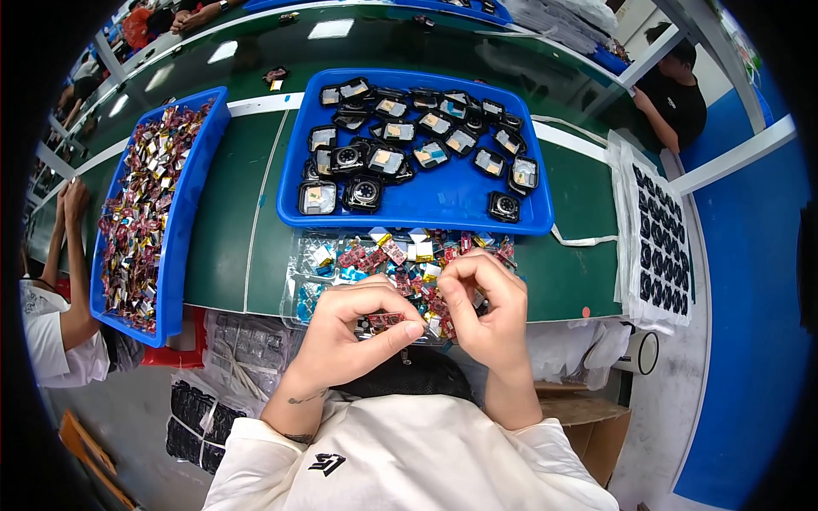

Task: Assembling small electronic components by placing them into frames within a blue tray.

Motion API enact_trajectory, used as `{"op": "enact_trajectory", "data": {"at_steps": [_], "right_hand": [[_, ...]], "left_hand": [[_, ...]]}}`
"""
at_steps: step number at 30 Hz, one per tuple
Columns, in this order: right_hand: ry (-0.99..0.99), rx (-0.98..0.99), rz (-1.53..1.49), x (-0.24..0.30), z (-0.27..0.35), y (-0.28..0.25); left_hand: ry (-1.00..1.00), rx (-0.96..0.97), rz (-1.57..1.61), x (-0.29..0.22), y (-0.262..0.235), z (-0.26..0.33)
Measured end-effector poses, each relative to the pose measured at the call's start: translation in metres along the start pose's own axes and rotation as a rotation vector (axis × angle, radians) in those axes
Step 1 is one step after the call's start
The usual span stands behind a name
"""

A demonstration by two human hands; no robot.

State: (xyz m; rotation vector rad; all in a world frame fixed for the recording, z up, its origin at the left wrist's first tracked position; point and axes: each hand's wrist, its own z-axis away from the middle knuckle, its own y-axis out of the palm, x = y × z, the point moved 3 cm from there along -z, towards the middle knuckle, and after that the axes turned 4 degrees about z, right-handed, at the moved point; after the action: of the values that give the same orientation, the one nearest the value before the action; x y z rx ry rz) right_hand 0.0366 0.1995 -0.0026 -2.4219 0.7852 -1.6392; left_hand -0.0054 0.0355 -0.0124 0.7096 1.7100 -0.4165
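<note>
My left hand (341, 330) is closed around a small red circuit board (385, 320), which shows between the thumb and curled fingers. Close beside it, my right hand (498, 315) makes a pinch, thumb against forefinger. Whatever those fingertips hold is too hidden to make out. Both hands hover over a loose pile of small red circuit boards with white and yellow parts (394, 249), spread on clear plastic at the bench's near edge. Just beyond the pile, a blue tray (417, 223) contains many black watch cases (365, 192), some showing pale insides.
Left of me, a long blue bin (175, 289) is heaped with similar small boards. A white sheet with rows of black parts (660, 243) hangs over the bench at right. Co-workers (677, 98) stand at far right and sit at left. A cardboard box (596, 430) is below.
</note>
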Motion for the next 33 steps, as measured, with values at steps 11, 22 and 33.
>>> {"op": "enact_trajectory", "data": {"at_steps": [11, 22, 33], "right_hand": [[-0.405, 0.302, 0.539, 0.003, -0.064, -0.005], [-0.428, 0.631, 0.739, -0.025, -0.14, 0.035], [0.253, 0.122, -0.257, -0.008, -0.067, -0.006]], "left_hand": [[-0.072, -0.173, 0.248, -0.002, -0.015, 0.009], [0.05, -0.103, 0.135, -0.008, -0.02, 0.014], [0.231, -0.401, -0.069, -0.004, -0.013, -0.012]]}}
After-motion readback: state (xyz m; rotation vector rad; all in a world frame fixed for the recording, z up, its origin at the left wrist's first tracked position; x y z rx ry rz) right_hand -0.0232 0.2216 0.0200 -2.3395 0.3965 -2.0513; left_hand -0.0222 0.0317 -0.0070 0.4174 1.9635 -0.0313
